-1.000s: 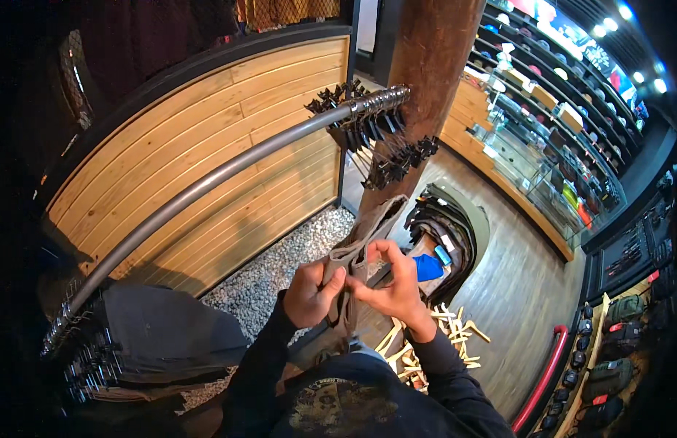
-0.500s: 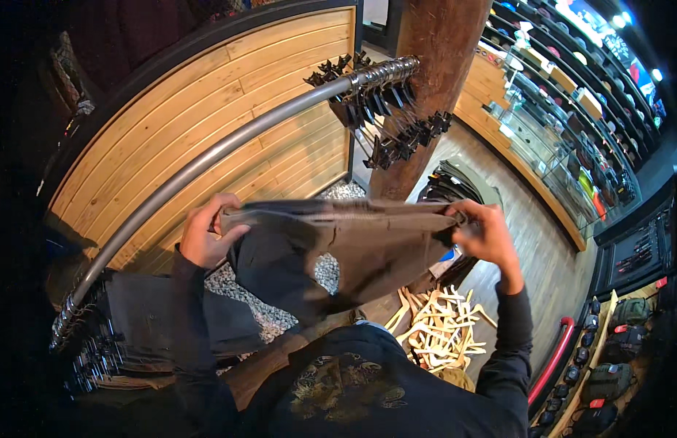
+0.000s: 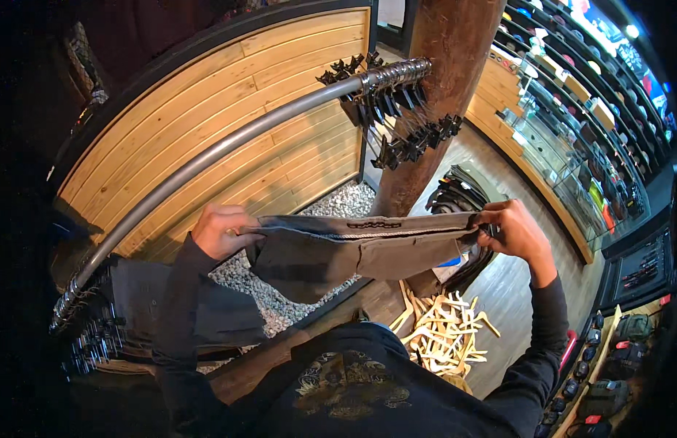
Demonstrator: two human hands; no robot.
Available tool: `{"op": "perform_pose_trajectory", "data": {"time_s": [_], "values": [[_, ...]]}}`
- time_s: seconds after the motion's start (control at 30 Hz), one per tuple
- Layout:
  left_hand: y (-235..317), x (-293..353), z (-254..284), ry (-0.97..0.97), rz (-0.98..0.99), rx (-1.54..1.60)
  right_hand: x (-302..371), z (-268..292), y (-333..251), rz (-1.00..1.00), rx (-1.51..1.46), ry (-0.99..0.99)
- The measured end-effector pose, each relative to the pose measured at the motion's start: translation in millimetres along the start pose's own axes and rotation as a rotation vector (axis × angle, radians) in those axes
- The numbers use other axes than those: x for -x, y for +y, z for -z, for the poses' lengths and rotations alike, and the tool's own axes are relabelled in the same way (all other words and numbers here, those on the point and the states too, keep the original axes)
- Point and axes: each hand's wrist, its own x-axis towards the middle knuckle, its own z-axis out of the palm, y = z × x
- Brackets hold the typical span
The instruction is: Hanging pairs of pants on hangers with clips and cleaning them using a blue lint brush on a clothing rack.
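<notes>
A pair of dark grey-brown trousers [image 3: 316, 257] hangs stretched between my two hands, its waistband pulled nearly straight and its inner edge with pale stitching facing up. My left hand [image 3: 223, 231] pinches one end of the waistband. At the other end, the fingers of my right hand [image 3: 517, 232] are closed on the fabric. The lower part of the trousers drops away below the waistband and is partly out of sight.
A curved metal rail [image 3: 229, 144] crosses on the left, with black clip hangers [image 3: 397, 102] at its far end beside a wooden post [image 3: 455, 73]. Dark folded garments [image 3: 181, 303] hang lower left. Wooden hangers [image 3: 444, 332] lie piled before me; stacked clothes [image 3: 463, 191] stand behind the trousers.
The trousers' waistband has been drawn straighter and tipped, so its inside shows. Both hands have shifted to the right in the picture, and the whole view has moved slightly.
</notes>
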Motion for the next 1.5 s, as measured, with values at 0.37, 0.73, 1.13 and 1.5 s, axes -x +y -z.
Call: {"op": "perform_pose_trajectory", "data": {"time_s": [0.37, 0.73, 1.13, 1.5], "values": [[-1, -8, 13, 0.098, -0.089, -0.054, 8, 11, 8, 0.084, -0.131, 0.127], [-20, -5, -10, 0.398, 0.268, 0.506, 18, -9, 22, -0.151, -0.597, 0.444], [28, -17, -122, 0.570, 0.439, 0.126, -15, -85, -45, -0.211, -0.265, 0.710], [122, -51, -148, 0.589, 0.435, 0.571, -61, -127, -145, -0.178, -0.423, 0.851]]}}
